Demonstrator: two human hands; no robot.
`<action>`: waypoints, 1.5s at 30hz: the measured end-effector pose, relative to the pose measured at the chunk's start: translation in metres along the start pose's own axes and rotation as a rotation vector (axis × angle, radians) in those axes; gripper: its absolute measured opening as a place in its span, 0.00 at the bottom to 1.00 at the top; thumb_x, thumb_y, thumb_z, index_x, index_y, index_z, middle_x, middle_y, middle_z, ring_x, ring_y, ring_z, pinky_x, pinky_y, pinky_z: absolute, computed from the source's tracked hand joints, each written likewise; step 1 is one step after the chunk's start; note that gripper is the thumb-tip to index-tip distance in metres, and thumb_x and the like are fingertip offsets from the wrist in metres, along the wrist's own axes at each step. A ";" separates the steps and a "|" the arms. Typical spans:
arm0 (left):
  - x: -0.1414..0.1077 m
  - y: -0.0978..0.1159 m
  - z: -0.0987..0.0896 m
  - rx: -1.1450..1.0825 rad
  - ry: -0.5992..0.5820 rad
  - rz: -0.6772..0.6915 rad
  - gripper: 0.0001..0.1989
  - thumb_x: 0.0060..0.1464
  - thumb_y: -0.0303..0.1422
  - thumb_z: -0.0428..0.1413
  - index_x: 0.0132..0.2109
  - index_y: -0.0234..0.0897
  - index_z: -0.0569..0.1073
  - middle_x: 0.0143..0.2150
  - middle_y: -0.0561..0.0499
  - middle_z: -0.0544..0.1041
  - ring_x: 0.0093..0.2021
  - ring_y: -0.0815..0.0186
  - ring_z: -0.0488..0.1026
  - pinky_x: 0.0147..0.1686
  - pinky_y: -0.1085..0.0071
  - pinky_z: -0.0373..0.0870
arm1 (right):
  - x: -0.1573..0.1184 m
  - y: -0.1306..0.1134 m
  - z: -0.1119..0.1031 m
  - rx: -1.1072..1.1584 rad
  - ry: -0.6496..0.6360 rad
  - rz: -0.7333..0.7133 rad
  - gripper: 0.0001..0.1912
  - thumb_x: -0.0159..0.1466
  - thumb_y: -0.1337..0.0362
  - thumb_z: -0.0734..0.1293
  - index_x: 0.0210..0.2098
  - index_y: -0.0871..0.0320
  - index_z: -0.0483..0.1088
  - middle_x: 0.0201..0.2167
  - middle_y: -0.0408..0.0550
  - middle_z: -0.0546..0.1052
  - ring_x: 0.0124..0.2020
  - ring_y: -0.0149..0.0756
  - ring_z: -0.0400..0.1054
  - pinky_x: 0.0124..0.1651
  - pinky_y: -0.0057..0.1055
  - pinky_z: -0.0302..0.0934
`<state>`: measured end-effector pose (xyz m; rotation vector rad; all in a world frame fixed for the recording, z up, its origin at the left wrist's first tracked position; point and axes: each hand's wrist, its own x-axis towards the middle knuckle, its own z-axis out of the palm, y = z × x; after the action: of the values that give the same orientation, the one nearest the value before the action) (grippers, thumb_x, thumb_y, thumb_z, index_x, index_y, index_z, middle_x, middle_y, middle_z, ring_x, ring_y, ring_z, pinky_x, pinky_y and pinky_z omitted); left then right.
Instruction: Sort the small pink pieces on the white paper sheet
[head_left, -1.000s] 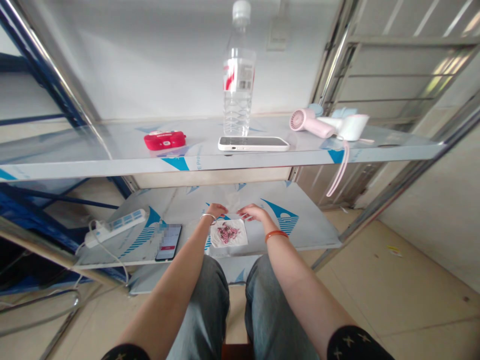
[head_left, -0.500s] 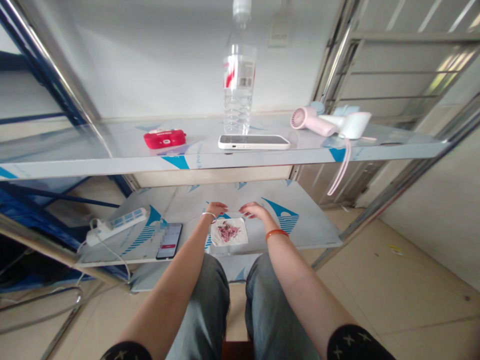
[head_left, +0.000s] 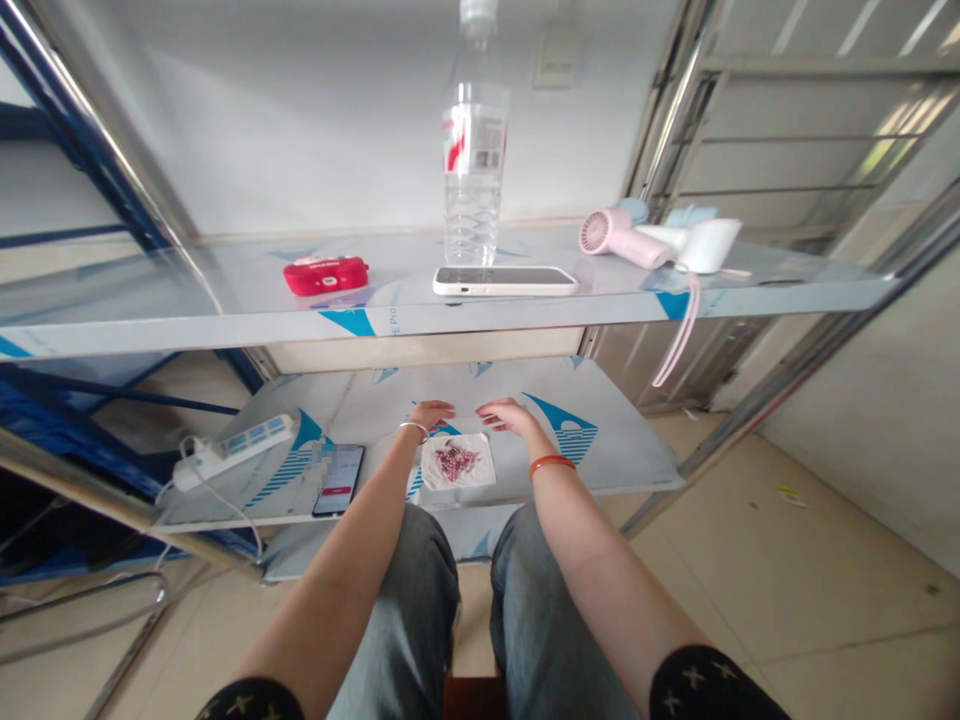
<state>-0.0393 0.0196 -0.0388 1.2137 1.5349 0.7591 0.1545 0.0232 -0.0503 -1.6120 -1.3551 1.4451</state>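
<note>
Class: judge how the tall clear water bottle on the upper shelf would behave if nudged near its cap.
The water bottle is tall and narrow, so it would probably tip rather than slide. It looks nearly empty, so likely light. Once down, its round body may roll on the smooth upper shelf, perhaps against the white phone in front of it.

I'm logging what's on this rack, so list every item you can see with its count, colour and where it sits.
Clear plastic water bottle: 1, red-white label, upper shelf, back.
White smartphone: 1, upper shelf, front.
Red case: 1, upper shelf, left.
Pink handheld fan: 1, upper shelf, right.
White hair dryer: 1, beside the fan.
White power strip: 1, lower shelf, left.
Black phone: 1, screen lit, lower shelf.
White cloth with pink beads: 1, lower shelf, centre.
Left hand: behind the cloth.
Right hand: behind the cloth.
</note>
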 end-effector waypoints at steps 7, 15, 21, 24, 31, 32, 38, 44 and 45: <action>0.004 -0.004 0.001 0.085 -0.126 0.029 0.13 0.47 0.32 0.59 0.42 0.37 0.78 0.42 0.49 0.78 0.32 0.72 0.73 0.24 0.81 0.60 | -0.005 -0.004 0.004 -0.001 -0.102 0.014 0.04 0.57 0.69 0.66 0.33 0.60 0.73 0.41 0.49 0.76 0.32 0.27 0.70 0.34 0.23 0.63; 0.000 -0.003 0.003 0.188 -0.151 0.014 0.07 0.49 0.34 0.59 0.31 0.33 0.76 0.35 0.50 0.79 0.28 0.71 0.71 0.23 0.79 0.58 | -0.005 -0.006 0.004 -0.026 -0.114 -0.018 0.05 0.57 0.71 0.65 0.32 0.62 0.73 0.40 0.49 0.77 0.32 0.27 0.70 0.38 0.23 0.62; 0.009 -0.009 0.002 0.084 -0.140 0.098 0.02 0.47 0.26 0.58 0.28 0.31 0.75 0.25 0.52 0.76 0.27 0.72 0.69 0.27 0.78 0.62 | -0.003 -0.007 0.008 -0.014 -0.105 0.005 0.05 0.58 0.69 0.65 0.33 0.61 0.73 0.39 0.49 0.77 0.32 0.28 0.70 0.36 0.23 0.63; 0.014 -0.012 0.000 0.044 -0.155 0.139 0.02 0.43 0.25 0.60 0.25 0.31 0.74 0.23 0.52 0.75 0.28 0.71 0.70 0.33 0.76 0.67 | -0.003 -0.008 0.009 -0.014 -0.127 0.014 0.04 0.58 0.69 0.66 0.32 0.62 0.73 0.38 0.49 0.77 0.31 0.28 0.70 0.35 0.24 0.63; 0.008 -0.008 -0.001 0.029 -0.176 0.164 0.03 0.39 0.27 0.62 0.24 0.31 0.75 0.25 0.49 0.76 0.31 0.68 0.72 0.37 0.72 0.69 | -0.004 -0.007 0.009 -0.034 -0.146 -0.021 0.04 0.58 0.69 0.67 0.32 0.62 0.74 0.38 0.50 0.77 0.31 0.28 0.70 0.34 0.23 0.63; 0.007 -0.007 0.000 0.037 -0.178 0.157 0.03 0.40 0.27 0.62 0.25 0.31 0.76 0.25 0.49 0.76 0.31 0.68 0.72 0.37 0.73 0.69 | -0.004 -0.007 0.009 -0.038 -0.148 -0.023 0.04 0.57 0.69 0.67 0.32 0.61 0.74 0.38 0.50 0.77 0.31 0.28 0.70 0.34 0.22 0.63; 0.000 -0.002 0.001 0.125 -0.167 0.099 0.05 0.48 0.28 0.58 0.31 0.31 0.78 0.29 0.49 0.78 0.30 0.69 0.72 0.29 0.77 0.64 | -0.001 -0.007 0.012 -0.069 -0.153 -0.029 0.04 0.58 0.70 0.66 0.32 0.61 0.74 0.40 0.50 0.77 0.31 0.28 0.70 0.31 0.20 0.62; 0.003 -0.004 0.001 0.240 -0.166 0.136 0.06 0.48 0.29 0.57 0.28 0.31 0.77 0.24 0.50 0.77 0.29 0.69 0.70 0.26 0.77 0.62 | -0.001 -0.014 0.020 -0.215 -0.150 -0.054 0.04 0.56 0.70 0.68 0.31 0.62 0.75 0.33 0.50 0.78 0.30 0.30 0.71 0.31 0.22 0.62; 0.003 -0.004 0.000 0.256 -0.165 0.144 0.06 0.48 0.29 0.57 0.27 0.31 0.77 0.23 0.50 0.76 0.28 0.68 0.70 0.26 0.77 0.62 | -0.001 -0.015 0.021 -0.243 -0.141 -0.051 0.04 0.55 0.70 0.69 0.31 0.62 0.75 0.32 0.50 0.78 0.30 0.31 0.71 0.31 0.23 0.62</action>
<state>-0.0404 0.0213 -0.0434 1.5503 1.4505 0.5492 0.1298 0.0229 -0.0413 -1.6347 -1.6962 1.4311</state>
